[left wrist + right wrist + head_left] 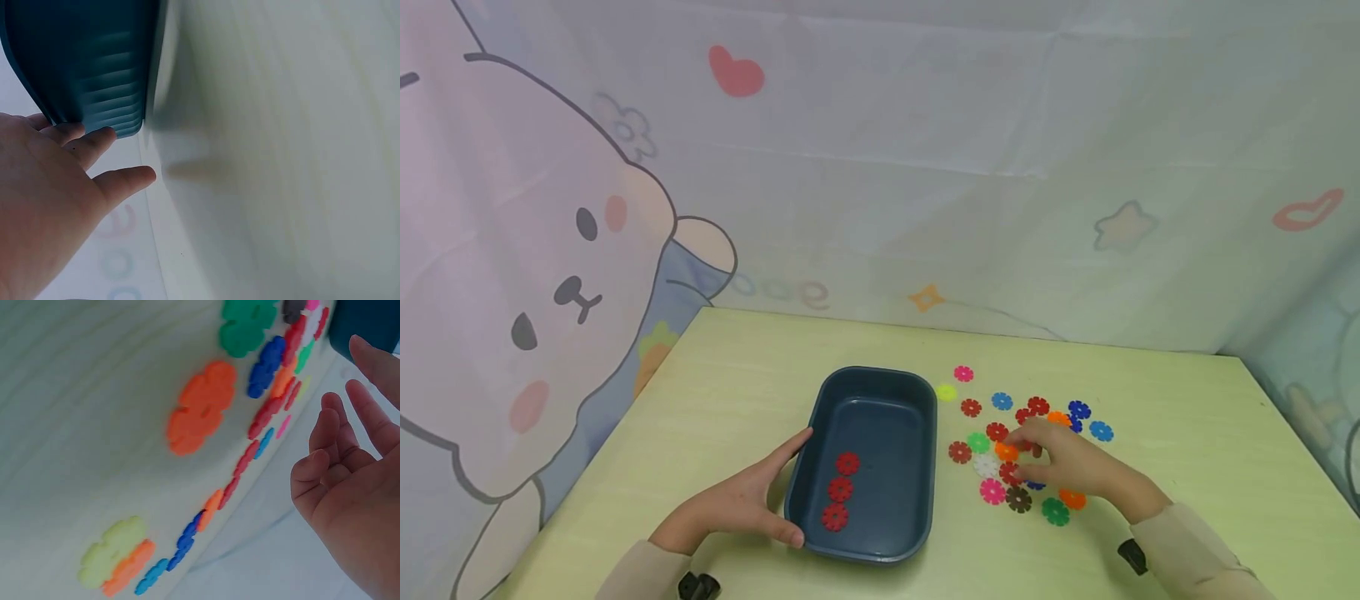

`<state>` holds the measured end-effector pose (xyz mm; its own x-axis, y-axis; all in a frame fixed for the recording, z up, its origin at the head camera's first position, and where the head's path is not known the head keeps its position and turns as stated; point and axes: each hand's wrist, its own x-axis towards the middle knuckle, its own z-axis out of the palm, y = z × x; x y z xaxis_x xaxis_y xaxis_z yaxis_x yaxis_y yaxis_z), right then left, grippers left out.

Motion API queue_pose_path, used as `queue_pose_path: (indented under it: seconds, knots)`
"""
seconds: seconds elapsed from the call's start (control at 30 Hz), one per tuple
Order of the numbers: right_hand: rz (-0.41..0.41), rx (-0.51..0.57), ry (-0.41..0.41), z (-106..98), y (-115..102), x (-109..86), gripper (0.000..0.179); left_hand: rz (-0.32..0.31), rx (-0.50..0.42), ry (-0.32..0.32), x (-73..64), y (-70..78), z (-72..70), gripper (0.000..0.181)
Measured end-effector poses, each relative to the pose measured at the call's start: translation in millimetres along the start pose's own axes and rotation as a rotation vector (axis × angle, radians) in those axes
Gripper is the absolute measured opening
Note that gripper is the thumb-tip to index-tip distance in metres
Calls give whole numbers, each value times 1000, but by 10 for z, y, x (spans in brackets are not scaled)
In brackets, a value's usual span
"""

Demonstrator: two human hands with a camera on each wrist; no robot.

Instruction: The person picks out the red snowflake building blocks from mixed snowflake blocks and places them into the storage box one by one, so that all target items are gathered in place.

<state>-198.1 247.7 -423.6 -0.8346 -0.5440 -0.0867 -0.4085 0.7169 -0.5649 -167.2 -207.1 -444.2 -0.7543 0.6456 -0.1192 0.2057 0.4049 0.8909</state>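
Note:
A dark blue tray point(891, 433) stands on the table, with three red snowflake discs point(840, 489) in a row on its floor. My left hand point(737, 498) rests against the tray's left side, thumb at the near corner and the other fingers extended along the rim. In the left wrist view the fingertips point(103, 134) touch the tray's ribbed wall. My right hand point(1067, 458) hovers over loose discs, thumb and forefinger spread apart around a red disc point(1009, 473) and an orange disc point(1006, 452). The right wrist view shows nothing in its grasp.
Many-coloured discs lie scattered right of the tray, among them a green disc point(1056, 512), a brown disc point(1018, 499), a pink disc point(963, 373) and a light blue disc point(1101, 431). A printed cloth point(880, 167) hangs behind the pale wooden table point(760, 358).

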Motion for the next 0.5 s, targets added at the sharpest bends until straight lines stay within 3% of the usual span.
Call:
queue_pose_path:
  seconds: [0.3, 0.5]
  knots:
    - [-5, -3, -18, 102, 106, 15, 36, 9, -1, 1, 10, -19, 10, 123]
    - [-51, -76, -4, 151, 129, 43, 34, 5, -12, 1, 11, -18, 11, 123]
